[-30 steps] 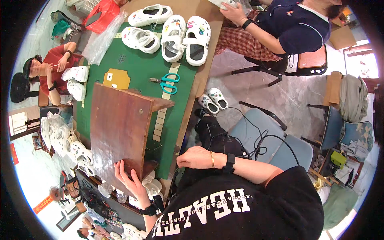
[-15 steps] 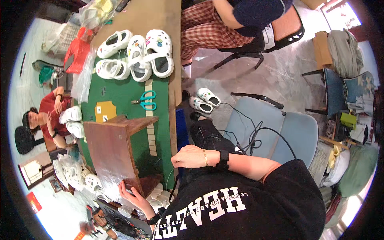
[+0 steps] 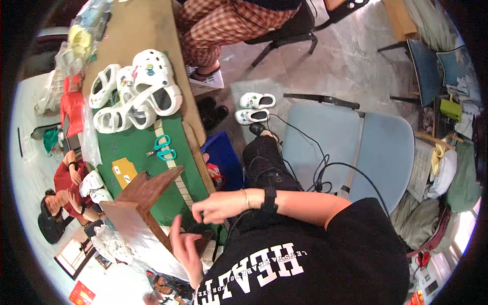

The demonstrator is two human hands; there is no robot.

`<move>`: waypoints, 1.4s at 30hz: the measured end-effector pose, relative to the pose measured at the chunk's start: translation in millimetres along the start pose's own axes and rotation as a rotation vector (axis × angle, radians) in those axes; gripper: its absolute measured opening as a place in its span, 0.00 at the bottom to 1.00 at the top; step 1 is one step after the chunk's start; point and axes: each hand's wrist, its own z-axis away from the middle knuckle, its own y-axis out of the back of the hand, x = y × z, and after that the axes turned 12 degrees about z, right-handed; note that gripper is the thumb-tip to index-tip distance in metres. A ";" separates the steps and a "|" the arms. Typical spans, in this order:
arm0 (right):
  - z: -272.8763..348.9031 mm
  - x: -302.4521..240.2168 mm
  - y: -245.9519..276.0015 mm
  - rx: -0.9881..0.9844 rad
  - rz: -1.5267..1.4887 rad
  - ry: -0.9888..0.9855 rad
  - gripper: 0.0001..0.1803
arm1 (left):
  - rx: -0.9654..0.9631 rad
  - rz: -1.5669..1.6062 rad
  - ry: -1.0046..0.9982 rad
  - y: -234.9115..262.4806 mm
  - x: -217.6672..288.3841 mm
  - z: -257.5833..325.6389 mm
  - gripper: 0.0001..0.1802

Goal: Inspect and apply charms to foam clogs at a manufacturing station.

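My right hand (image 3: 221, 206), with a bracelet and a dark wristband, is held at the table's near edge. Its fingers are curled, and whatever they may hold is too small to make out. Below it my left hand (image 3: 187, 251) has its fingers stretched and apart, beside a brown wooden stand (image 3: 127, 216) on the green mat (image 3: 114, 147). Farther along the mat lie teal-handled scissors (image 3: 165, 148) and a yellow card (image 3: 123, 170). Beyond them sit several white clogs (image 3: 152, 68), some with colourful charms.
A blue bin (image 3: 227, 157) stands under the table edge. White clogs (image 3: 256, 100) lie on the floor near a blue-grey chair (image 3: 323, 147) crossed by black cables (image 3: 319, 179). A person in checked trousers (image 3: 244, 20) sits nearby; another in red (image 3: 71, 175) sits across the table.
My left hand has come off the wooden stand's side, its fingers now spread close to my right hand. The view has shifted, showing more of the blue bin.
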 end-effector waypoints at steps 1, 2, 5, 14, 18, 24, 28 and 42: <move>3.7 -3.6 2.7 0.033 0.006 0.018 0.07 | -0.059 0.134 0.105 -15.7 0.9 -12.9 0.15; 6.1 0.2 7.5 0.074 -0.001 0.027 0.07 | -0.107 0.268 0.208 -27.3 -3.4 -25.4 0.15; 15.4 43.8 34.8 0.225 -0.081 -0.114 0.08 | -0.242 0.094 0.271 -35.6 -38.9 -52.7 0.09; 72.6 420.7 211.5 1.397 -0.670 -0.856 0.14 | -0.748 -0.302 0.690 -100.9 -138.9 -77.2 0.08; 56.5 536.6 234.1 1.522 0.114 -1.164 0.39 | -0.709 0.308 1.180 -58.5 -202.0 -44.2 0.25; 86.5 636.9 266.1 1.434 -0.131 -0.819 0.45 | -0.905 -0.134 1.296 -101.2 -214.6 -77.4 0.30; 77.2 661.4 273.8 1.469 -0.461 -0.604 0.35 | -0.477 0.465 1.405 -65.6 -299.4 -9.6 0.28; 39.4 654.7 272.6 1.561 -0.521 -0.492 0.32 | -0.421 0.780 1.392 -80.6 -318.6 -25.4 0.24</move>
